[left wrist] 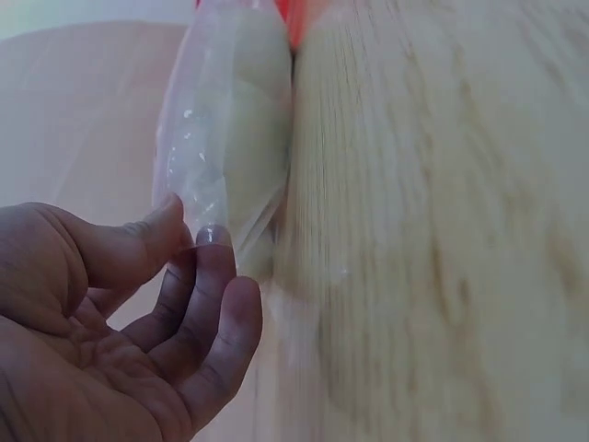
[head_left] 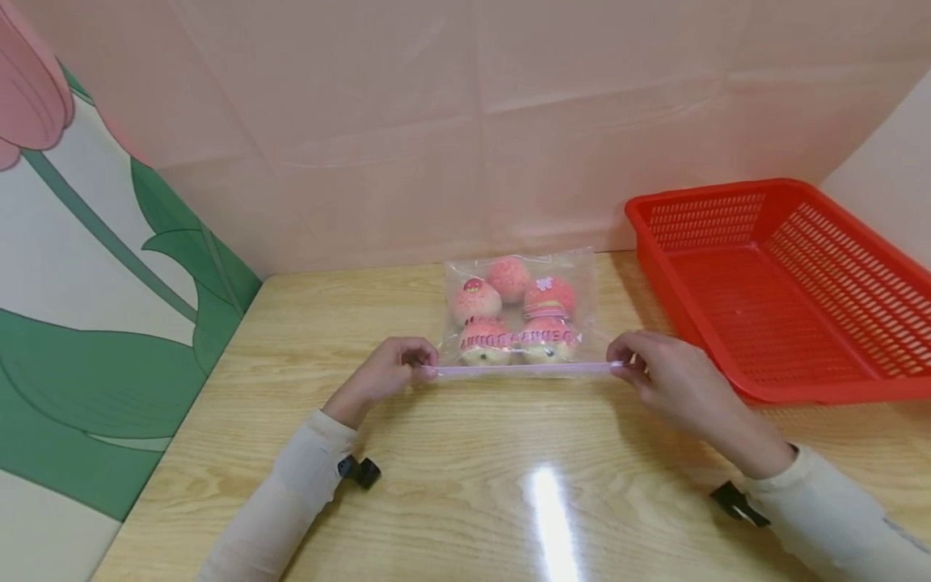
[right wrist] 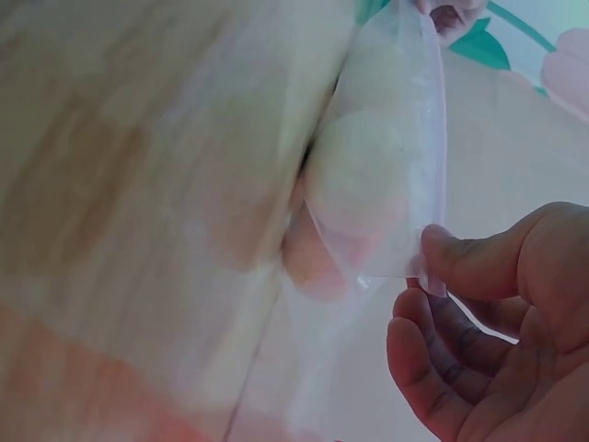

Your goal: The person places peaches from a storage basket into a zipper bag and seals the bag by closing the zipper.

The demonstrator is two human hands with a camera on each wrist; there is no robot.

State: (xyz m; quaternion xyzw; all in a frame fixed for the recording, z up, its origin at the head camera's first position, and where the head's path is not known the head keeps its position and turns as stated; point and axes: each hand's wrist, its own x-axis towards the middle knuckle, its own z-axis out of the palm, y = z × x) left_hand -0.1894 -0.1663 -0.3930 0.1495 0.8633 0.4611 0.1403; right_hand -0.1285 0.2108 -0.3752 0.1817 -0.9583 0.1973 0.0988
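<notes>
A clear zip bag [head_left: 524,371] with a pinkish zip strip lies on the wooden table, its strip toward me. Inside sit several round pink-and-cream peach-like pieces [head_left: 476,303], some behind upside-down printed lettering. My left hand [head_left: 385,372] pinches the left end of the strip between thumb and fingers. At the right end, my right hand [head_left: 672,384] pinches the strip the same way. In the left wrist view the bag [left wrist: 198,138] stands edge-on beyond the thumb. The right wrist view shows the bag's corner [right wrist: 428,276] between thumb and forefinger, with the pieces bulging behind.
A red slotted plastic basket [head_left: 698,323] stands on the table to the right, close to my right hand. Behind the table hangs a pale pink cloth backdrop [head_left: 407,137]. A flower-patterned panel [head_left: 109,339] borders the left side. Light glares on the wooden tabletop [head_left: 451,485].
</notes>
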